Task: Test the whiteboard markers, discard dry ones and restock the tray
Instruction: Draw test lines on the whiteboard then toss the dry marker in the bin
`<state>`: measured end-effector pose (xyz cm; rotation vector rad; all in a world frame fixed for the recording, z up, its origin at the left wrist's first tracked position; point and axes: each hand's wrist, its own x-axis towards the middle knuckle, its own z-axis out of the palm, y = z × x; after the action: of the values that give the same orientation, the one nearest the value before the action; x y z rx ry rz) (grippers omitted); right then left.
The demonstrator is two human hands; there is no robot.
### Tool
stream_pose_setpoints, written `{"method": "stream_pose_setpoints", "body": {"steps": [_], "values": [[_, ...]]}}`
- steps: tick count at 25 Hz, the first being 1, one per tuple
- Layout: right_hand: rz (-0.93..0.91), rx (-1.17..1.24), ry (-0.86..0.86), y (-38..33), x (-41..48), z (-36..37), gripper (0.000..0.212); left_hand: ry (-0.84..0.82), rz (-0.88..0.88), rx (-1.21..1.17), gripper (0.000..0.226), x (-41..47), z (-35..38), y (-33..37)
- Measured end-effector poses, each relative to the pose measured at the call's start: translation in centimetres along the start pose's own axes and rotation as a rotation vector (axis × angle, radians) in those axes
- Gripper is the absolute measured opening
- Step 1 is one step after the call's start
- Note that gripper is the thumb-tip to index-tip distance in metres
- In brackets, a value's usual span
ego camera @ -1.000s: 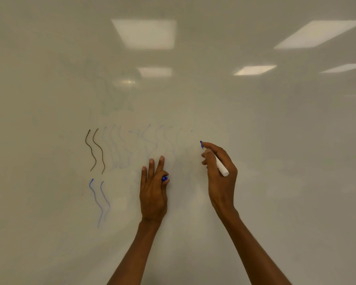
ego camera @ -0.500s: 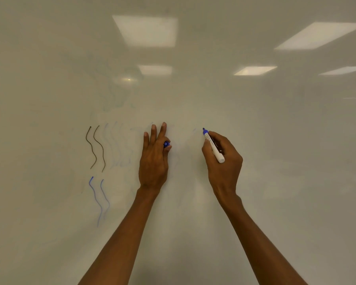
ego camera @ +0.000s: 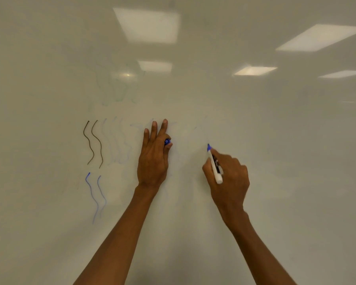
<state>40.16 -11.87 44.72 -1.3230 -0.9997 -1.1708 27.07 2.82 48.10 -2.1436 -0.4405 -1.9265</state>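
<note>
One white marker [ego camera: 214, 166] with a blue tip stands slanted against the whiteboard [ego camera: 286, 161], tip pointing up and to the left, right of the board's middle. The tip sits at the board's surface, though I cannot tell whether it truly touches. The right hand [ego camera: 229, 179] grips the barrel, fingers curled round it and the thumb pressing from the near side, so the white butt end sticks out below the knuckles. Just to the left, and apart from it, the left hand [ego camera: 152, 161] is raised against the board: three fingers [ego camera: 164, 126] are stretched out straight and close together, while the thumb and the bent forefinger pinch a blue cap [ego camera: 167, 141]. Further left two dark wavy lines [ego camera: 93, 142] run down the board side by side, and under them are two blue wavy lines [ego camera: 95, 197], strong at the top and paler lower down. Between the dark pair and the left hand are several faint bluish wavy strokes [ego camera: 116, 140]. Above them is a pale greenish smear [ego camera: 119, 93]. Bright ceiling panels [ego camera: 147, 24] are mirrored in the glossy upper part of the board.
</note>
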Motion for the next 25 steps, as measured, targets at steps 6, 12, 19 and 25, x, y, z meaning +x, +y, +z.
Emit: {"method": "stream_pose_setpoints", "body": {"steps": [6,12,19,25], "values": [[0.285,0.21,-0.138,-0.4,-4.1,-2.4,0.014,0.028,0.002,-0.048,0.043,-0.1,0.0,0.4],[0.453,0.62,-0.093,-1.5,3.7,-3.3,0.014,0.011,-0.019,-0.066,0.04,-0.3,0.1,0.4],[0.314,0.407,-0.085,-0.3,7.6,-1.5,0.016,0.02,-0.012,-0.078,0.041,-0.1,-0.2,0.6],[0.267,0.163,-0.147,2.1,-0.5,-3.4,0.018,0.01,-0.02,-0.069,0.04,-0.2,-0.1,0.4]]}}
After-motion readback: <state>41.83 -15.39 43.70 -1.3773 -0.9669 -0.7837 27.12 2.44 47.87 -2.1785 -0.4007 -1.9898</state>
